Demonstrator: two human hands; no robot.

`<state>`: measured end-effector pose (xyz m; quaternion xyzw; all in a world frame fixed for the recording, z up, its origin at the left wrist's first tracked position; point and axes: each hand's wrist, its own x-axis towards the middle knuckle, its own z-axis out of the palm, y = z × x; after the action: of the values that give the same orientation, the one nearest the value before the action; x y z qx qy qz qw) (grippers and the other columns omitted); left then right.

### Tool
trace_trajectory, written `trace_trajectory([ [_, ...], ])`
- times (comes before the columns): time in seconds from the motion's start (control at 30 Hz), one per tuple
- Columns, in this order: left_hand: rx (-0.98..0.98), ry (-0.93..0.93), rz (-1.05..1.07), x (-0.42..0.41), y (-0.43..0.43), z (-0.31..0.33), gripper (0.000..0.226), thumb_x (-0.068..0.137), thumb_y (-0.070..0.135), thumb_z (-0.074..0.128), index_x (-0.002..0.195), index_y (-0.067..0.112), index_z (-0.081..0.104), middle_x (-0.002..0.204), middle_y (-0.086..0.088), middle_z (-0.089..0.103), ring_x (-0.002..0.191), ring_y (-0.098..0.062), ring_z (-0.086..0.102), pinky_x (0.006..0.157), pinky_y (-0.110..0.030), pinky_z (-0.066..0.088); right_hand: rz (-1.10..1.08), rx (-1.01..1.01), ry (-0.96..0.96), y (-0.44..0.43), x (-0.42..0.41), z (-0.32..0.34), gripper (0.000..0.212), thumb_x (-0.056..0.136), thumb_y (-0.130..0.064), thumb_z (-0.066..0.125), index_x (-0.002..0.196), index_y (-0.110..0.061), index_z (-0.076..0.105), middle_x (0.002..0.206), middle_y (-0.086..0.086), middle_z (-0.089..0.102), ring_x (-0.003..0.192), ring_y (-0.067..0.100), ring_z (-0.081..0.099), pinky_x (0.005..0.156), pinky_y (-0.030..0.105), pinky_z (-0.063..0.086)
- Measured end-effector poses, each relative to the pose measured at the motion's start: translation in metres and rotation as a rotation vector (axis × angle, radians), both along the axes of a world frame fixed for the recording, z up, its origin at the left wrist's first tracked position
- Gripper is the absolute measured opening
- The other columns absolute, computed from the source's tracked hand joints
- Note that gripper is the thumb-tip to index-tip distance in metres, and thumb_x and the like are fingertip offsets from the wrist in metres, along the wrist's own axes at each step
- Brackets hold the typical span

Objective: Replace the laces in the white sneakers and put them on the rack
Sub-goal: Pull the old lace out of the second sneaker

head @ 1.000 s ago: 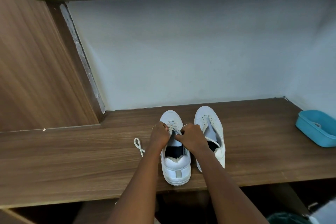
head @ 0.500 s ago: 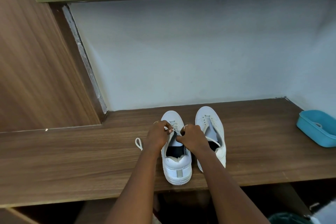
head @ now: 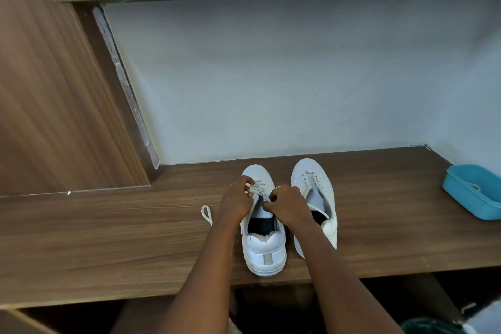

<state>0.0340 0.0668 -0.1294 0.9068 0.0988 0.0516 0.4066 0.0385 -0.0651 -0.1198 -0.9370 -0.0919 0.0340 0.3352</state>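
matt wood-grain shelf [head: 108,238], smooth white sneakers [head: 264,252], glossy blue plastic tub [head: 471,198], matt painted wall [head: 271,76]

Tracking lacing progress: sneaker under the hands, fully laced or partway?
Partway. On the sneaker the lace crosses only the toe-end eyelets; the tongue behind is bare. The left hand and right hand pinch the lace.

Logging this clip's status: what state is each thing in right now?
Left sneaker: upright on shelf, partly laced.
Right sneaker: upright, loosely laced, tongue exposed.
Left hand: pinching left sneaker's lace.
Right hand: pinching same lace.
Lace loop: slack on shelf.
Blue tub: upright, open.
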Motion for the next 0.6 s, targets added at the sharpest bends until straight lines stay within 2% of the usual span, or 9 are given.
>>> trace_trajectory([
  [0.1, 0.133, -0.015, -0.064, -0.0018, 0.0021, 0.0025, 0.04, 0.084, -0.006, 0.048, 0.112, 0.016, 0.066, 0.116, -0.008, 0.062, 0.104, -0.021, 0.059, 0.083, -0.026, 0.044, 0.0, -0.003, 0.001, 0.0008, 0.0008, -0.0003, 0.023, 0.081, -0.022, 0.066, 0.084, 0.001, 0.067, 0.088, 0.014, 0.064, 0.082, 0.023, 0.061, 0.069, 0.031, 0.048],
  [0.17, 0.188, -0.023, -0.055, -0.0028, 0.0021, 0.0047, 0.038, 0.084, -0.003, 0.05, 0.112, 0.015, 0.068, 0.117, -0.007, 0.063, 0.107, -0.02, 0.057, 0.084, -0.025, 0.043, 0.001, -0.007, 0.005, 0.0011, 0.0008, -0.0005, 0.021, 0.081, -0.022, 0.066, 0.079, -0.002, 0.065, 0.087, 0.013, 0.063, 0.08, 0.022, 0.061, 0.069, 0.031, 0.048],
  [0.23, 0.218, -0.042, -0.022, -0.0024, 0.0009, 0.0053, 0.032, 0.086, 0.003, 0.053, 0.11, 0.017, 0.07, 0.117, -0.005, 0.064, 0.107, -0.018, 0.057, 0.083, -0.024, 0.042, -0.001, -0.017, 0.008, 0.0009, 0.0006, 0.0001, 0.023, 0.081, -0.021, 0.066, 0.065, -0.008, 0.055, 0.079, 0.011, 0.058, 0.073, 0.02, 0.056, 0.065, 0.03, 0.045],
  [0.3, 0.211, -0.068, 0.003, -0.0011, -0.0004, 0.0042, 0.025, 0.088, 0.011, 0.056, 0.107, 0.018, 0.071, 0.114, -0.004, 0.066, 0.105, -0.017, 0.058, 0.083, -0.023, 0.042, -0.002, -0.025, 0.007, 0.001, -0.0004, 0.0014, 0.028, 0.08, -0.02, 0.065, 0.061, -0.009, 0.048, 0.073, 0.009, 0.053, 0.069, 0.019, 0.051, 0.062, 0.029, 0.041],
  [0.43, 0.182, -0.089, 0.028, 0.0002, -0.0048, 0.0027, 0.024, 0.089, 0.017, 0.056, 0.108, 0.017, 0.071, 0.113, -0.004, 0.067, 0.105, -0.017, 0.059, 0.087, -0.024, 0.043, -0.001, -0.023, 0.014, 0.0005, -0.0013, 0.003, 0.026, 0.08, -0.02, 0.065, 0.063, -0.008, 0.05, 0.071, 0.009, 0.052, 0.066, 0.018, 0.049, 0.058, 0.026, 0.038],
  [0.53, 0.12, -0.068, 0.082, 0.0017, -0.0052, 0.0014, 0.023, 0.089, 0.016, 0.057, 0.106, 0.016, 0.072, 0.111, -0.004, 0.069, 0.103, -0.018, 0.061, 0.084, -0.023, 0.043, -0.007, -0.001, 0.014, -0.0001, -0.0011, 0.0028, 0.021, 0.08, -0.02, 0.066, 0.072, -0.001, 0.059, 0.075, 0.013, 0.057, 0.067, 0.018, 0.051, 0.061, 0.028, 0.041],
  [0.6, 0.058, -0.055, 0.139, 0.0021, -0.0035, 0.0004, 0.022, 0.089, 0.014, 0.058, 0.106, 0.015, 0.072, 0.108, -0.004, 0.07, 0.101, -0.018, 0.063, 0.081, -0.024, 0.045, -0.007, 0.018, 0.012, -0.0004, -0.0012, 0.0028, 0.025, 0.08, -0.019, 0.067, 0.08, 0.006, 0.064, 0.081, 0.018, 0.063, 0.069, 0.02, 0.054, 0.063, 0.03, 0.044],
])
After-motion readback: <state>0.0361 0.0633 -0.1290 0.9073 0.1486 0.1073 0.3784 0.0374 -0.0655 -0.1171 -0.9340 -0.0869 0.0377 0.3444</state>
